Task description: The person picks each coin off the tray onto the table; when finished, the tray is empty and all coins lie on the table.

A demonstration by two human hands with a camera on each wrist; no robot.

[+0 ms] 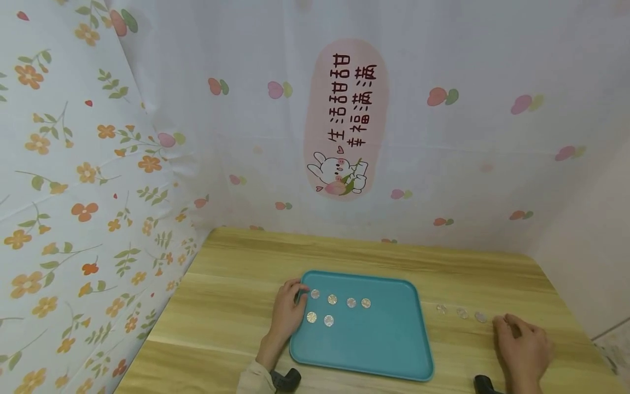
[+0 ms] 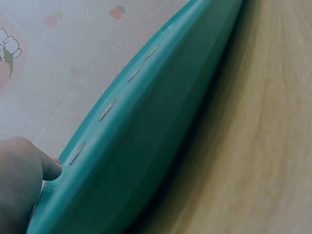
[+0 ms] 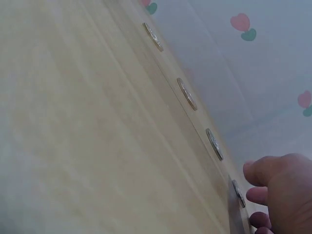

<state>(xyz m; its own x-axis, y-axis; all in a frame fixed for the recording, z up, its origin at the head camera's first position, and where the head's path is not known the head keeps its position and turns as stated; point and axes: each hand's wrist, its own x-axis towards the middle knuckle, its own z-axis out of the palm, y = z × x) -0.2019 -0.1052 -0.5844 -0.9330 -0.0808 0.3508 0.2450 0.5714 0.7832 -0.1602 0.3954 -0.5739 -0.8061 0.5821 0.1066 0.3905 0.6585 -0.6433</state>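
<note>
Loose-fingered, my right hand (image 1: 524,350) sits beside a coin (image 3: 238,194) near the right edge of the bench (image 1: 497,279); my left hand (image 1: 286,312), relaxed, touches the left rim of the tray (image 1: 369,339).

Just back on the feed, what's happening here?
A person's left hand rests at the left edge of a blue tray holding six coins, four in the far row, two nearer. Three more coins lie on the table right of it. The right hand is at a fourth coin; whether it grips is unclear.
</note>
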